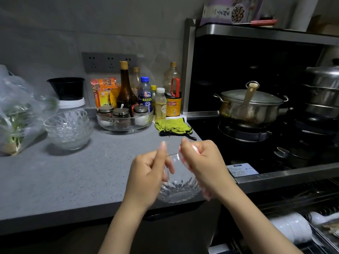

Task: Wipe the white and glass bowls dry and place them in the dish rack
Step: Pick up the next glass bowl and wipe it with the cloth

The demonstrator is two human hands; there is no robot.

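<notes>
We record grey speckled countertop (82, 180), wire dish rack (323, 241) lower right with stacked white bowls (291, 230), 1 clear cut-glass bowl (178, 188) held over the counter edge, left hand (146, 178) gripping its rim, right hand (203, 160) clutching a pale pink cloth (184, 159) against it.

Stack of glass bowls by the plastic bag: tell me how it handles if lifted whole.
The stack of glass bowls is several nested cut-glass pieces, so probably rigid and heavy for its size. They sit loosely inside one another, so tilting may shift them. Over the hard counter, a drop would likely chip or shatter them.
</notes>
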